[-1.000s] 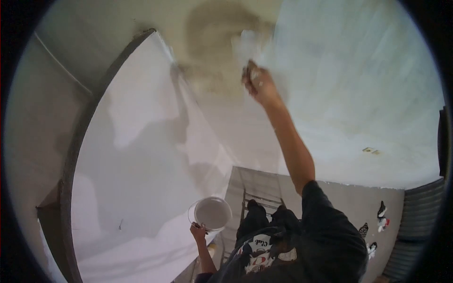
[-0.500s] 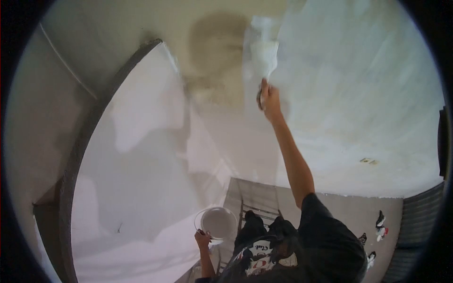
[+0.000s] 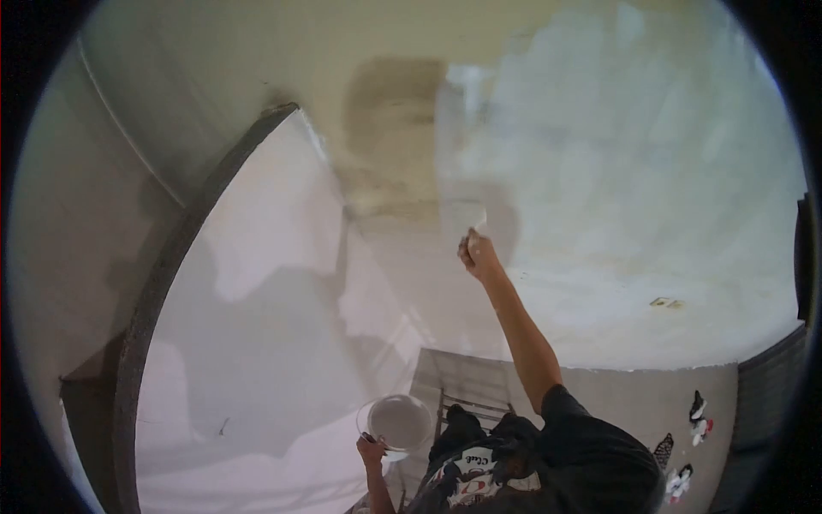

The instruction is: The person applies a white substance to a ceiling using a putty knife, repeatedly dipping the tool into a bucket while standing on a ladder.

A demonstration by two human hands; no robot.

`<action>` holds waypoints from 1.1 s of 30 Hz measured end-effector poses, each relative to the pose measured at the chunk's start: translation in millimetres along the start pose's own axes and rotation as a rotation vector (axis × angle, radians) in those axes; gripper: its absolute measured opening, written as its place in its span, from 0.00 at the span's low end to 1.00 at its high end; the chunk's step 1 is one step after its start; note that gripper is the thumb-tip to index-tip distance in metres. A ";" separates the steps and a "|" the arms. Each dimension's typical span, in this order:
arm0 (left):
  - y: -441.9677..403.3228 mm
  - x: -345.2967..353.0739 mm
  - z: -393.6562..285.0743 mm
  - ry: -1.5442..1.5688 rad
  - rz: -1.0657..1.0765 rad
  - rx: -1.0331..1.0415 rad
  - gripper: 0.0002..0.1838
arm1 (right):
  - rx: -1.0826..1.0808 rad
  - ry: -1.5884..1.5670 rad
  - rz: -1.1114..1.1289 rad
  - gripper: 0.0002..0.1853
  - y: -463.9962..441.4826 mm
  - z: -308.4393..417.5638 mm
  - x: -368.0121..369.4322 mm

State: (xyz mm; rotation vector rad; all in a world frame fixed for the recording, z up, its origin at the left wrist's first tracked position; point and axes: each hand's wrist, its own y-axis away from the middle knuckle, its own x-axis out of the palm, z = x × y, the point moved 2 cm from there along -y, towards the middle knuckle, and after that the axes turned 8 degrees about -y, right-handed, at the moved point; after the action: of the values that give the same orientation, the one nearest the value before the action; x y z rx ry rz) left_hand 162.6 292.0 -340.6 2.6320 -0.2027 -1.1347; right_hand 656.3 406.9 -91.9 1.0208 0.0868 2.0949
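My right hand (image 3: 477, 254) is closed round the handle of a wide, pale brush (image 3: 473, 214), whose head lies against the wall (image 3: 582, 197). White coating covers the wall to the right of the brush, while a yellowish bare patch (image 3: 394, 137) shows to its upper left. Low in the view, my left hand (image 3: 371, 450) grips the side of a white bucket (image 3: 400, 423). Greyish-white liquid fills the part of the bucket that shows.
Below me is a metal ladder (image 3: 475, 407). A white side wall (image 3: 248, 343) with a dark edge stands on the left. An outlet box (image 3: 666, 302) sits low on the coated wall. Scattered items (image 3: 679, 484) lie on the floor at right, near a corrugated panel (image 3: 766, 411).
My right hand has swept down the wall with the brush, leaving a white streak above. The whole view has shifted, so the wall and bucket appear lower. My left hand still grips the bucket.
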 end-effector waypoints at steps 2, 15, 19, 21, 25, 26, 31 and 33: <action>0.9 3.2 1.7 0.127 0.038 -0.082 0.15 | -0.103 0.006 0.070 0.15 21.1 44.2 34.8; -13.0 25.1 29.7 -0.208 -0.086 0.158 0.12 | -0.659 0.212 0.374 0.17 120.2 200.4 183.3; -11.5 32.3 41.0 0.121 0.052 -0.088 0.13 | -0.635 0.249 0.388 0.19 111.1 217.2 177.2; -30.0 55.1 88.2 0.303 0.094 -0.091 0.12 | -0.668 0.347 0.364 0.20 81.9 204.6 157.0; -35.8 70.5 95.2 0.079 0.017 -0.227 0.11 | -0.600 0.409 0.318 0.22 45.0 138.8 96.1; -30.5 68.7 84.9 0.179 0.038 -0.269 0.12 | -0.567 0.452 0.306 0.22 43.4 122.4 79.0; -17.1 67.5 71.8 0.132 -0.085 -0.319 0.14 | -0.384 0.551 0.153 0.21 3.1 25.3 -18.2; -10.6 64.9 62.5 0.283 -0.055 -0.404 0.14 | -0.309 0.557 0.097 0.21 -12.4 -10.4 -53.3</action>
State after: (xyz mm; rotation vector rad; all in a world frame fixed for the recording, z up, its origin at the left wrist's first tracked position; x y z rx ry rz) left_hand 161.7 275.3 -429.8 2.4037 0.1426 -0.7130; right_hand 676.3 382.0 -137.5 0.2486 -0.0107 2.3355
